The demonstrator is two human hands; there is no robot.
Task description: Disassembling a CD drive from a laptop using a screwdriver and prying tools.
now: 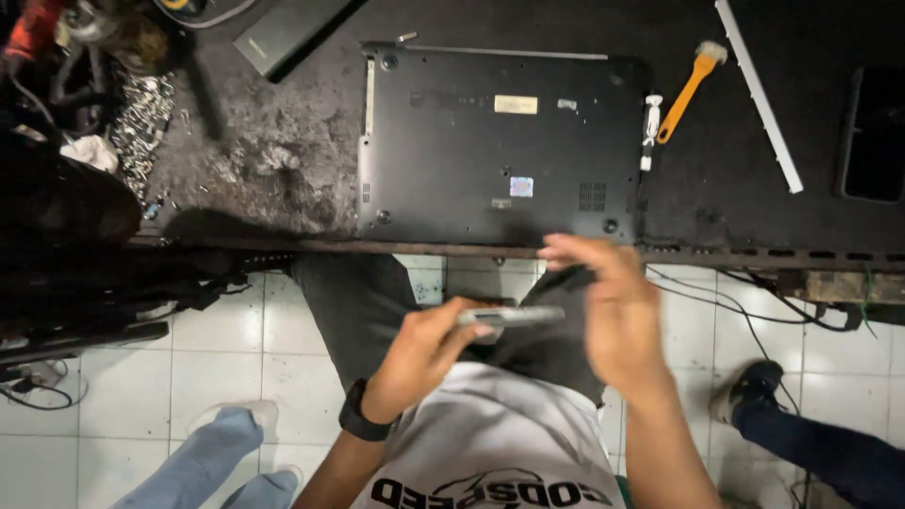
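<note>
The left hand (424,344) is pinching a thin grey part (509,316) above the lap, near the counter (264,160) edge. The right hand (613,302), blurred, is hovering half-open beside it, nearer than the laptop (500,141).

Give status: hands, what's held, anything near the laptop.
Left hand grips a thin flat grey part over the lap. Right hand raised, blurred. Laptop base-up on bench; brush beside it.
</note>
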